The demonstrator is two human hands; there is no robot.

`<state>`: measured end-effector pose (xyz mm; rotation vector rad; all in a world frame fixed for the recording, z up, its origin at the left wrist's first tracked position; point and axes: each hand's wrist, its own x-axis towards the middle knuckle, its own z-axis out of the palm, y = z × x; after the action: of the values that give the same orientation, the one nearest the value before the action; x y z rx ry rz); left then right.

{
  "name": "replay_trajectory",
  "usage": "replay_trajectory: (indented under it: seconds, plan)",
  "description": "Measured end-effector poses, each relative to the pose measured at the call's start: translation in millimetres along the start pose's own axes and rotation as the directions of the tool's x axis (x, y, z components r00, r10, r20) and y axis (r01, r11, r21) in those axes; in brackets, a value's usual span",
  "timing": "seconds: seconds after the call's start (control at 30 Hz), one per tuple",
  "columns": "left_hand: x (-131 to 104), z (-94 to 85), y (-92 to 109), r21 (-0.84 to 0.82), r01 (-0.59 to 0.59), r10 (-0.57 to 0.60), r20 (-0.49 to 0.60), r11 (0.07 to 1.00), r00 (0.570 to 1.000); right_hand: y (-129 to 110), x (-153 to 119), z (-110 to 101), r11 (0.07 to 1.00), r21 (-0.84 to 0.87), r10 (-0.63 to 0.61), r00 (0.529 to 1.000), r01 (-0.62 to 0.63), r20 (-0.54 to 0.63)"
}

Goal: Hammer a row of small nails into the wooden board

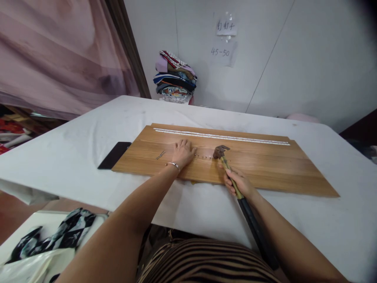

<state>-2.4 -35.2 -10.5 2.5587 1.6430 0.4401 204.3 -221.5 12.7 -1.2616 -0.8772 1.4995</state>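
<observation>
Pressed flat on the board (271, 165), the left hand (183, 152) is held open, palm down, with its fingers pointed away from the body. By the right hand (239, 182) the hammer (221, 152) is gripped around its handle, below the head; the rest of the handle is extended back beneath the right forearm. The hammer head is held at the board, ahead of the right hand, with its claw turned to the right. Between the left hand and the hammer head, a row of small nails (203, 157) is seen in the board. To the left of the left hand, a few loose nails (160, 155) are laid on the wood. Beyond both hands, the board is crossed lengthwise by two white strips (220, 136). Farther left, a black piece (114, 156) is placed at the board's end. All of this is supported by a white-covered table (73, 145). Beyond the left hand, folded cloth (176, 80) is stacked by the wall (259, 51), to which handwritten papers (226, 27) are fixed.
</observation>
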Motion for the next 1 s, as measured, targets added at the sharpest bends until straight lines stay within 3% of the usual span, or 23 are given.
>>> replay_trajectory:
  seconds: [1.0]
  plan:
    - [-0.3,-0.9,0.7,0.011,-0.004,0.004,-0.003,1.0,1.0,1.9,0.6,-0.5,1.0,0.021,-0.007,1.0,0.007,-0.006]
